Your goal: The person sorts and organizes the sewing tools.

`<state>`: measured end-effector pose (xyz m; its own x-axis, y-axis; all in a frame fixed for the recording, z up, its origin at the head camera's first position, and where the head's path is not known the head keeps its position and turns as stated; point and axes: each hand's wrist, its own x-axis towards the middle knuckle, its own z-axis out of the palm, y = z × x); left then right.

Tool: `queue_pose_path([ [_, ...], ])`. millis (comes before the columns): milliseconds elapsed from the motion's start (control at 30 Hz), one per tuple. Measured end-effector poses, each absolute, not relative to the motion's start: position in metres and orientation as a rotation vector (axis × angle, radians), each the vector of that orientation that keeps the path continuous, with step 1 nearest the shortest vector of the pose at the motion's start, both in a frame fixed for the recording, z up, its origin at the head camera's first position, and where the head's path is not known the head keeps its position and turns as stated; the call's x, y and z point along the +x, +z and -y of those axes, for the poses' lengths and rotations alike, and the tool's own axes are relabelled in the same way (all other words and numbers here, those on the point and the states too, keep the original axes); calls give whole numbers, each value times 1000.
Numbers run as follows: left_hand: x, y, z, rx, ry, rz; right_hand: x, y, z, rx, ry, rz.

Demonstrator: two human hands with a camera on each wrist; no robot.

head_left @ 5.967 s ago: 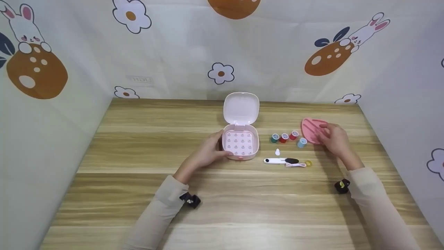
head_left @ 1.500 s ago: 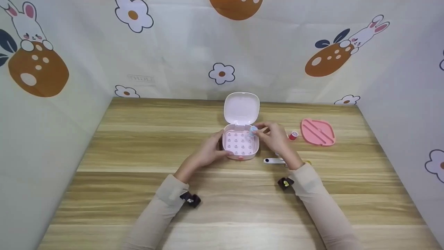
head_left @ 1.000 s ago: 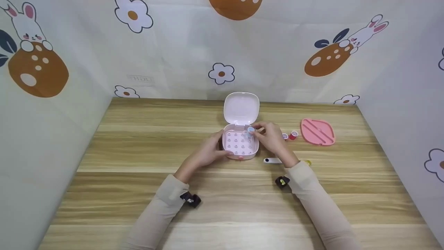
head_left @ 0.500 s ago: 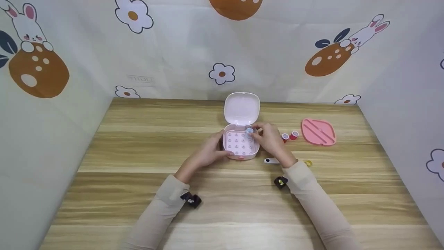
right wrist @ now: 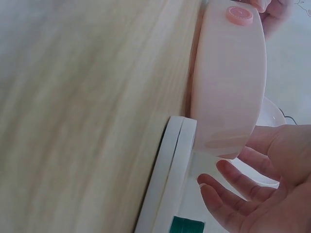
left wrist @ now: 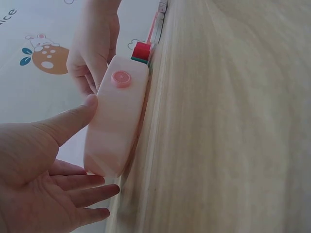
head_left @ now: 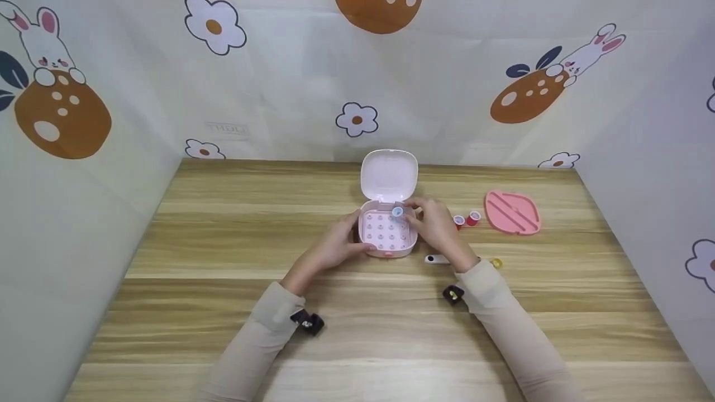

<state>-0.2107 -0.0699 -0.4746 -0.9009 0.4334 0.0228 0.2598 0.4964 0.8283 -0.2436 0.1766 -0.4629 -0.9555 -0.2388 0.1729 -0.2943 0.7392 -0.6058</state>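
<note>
A pink box [head_left: 387, 237] stands open at the table's middle, its lid [head_left: 388, 174] tipped up behind a base studded with pegs. My left hand [head_left: 351, 239] grips the box's left side, the thumb [left wrist: 68, 124] on its front wall [left wrist: 119, 126] and the fingers along the side. My right hand [head_left: 413, 218] pinches a light-blue thread spool [head_left: 397, 212] over the back right pegs. The right wrist view shows the box [right wrist: 228, 82] from the side and my right hand's fingers [right wrist: 243, 189], with the spool hidden there.
Two red spools [head_left: 466, 219] sit right of the box, beside a pink ribbed tray insert [head_left: 512, 212]. White snips [head_left: 437, 258] and a small yellow piece [head_left: 496, 262] lie in front of my right wrist. Printed walls close in three sides.
My right hand left the pink insert, picked up the light-blue spool and carried it left to the box. Over the last second it edged further left over the pegs. My left hand stayed put.
</note>
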Motion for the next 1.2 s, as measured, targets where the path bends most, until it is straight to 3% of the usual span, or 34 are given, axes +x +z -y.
queue_pose_path([
  [1200,-210,-476,70,633,1425,-2518,-247,-455,-172,451,781,2961],
])
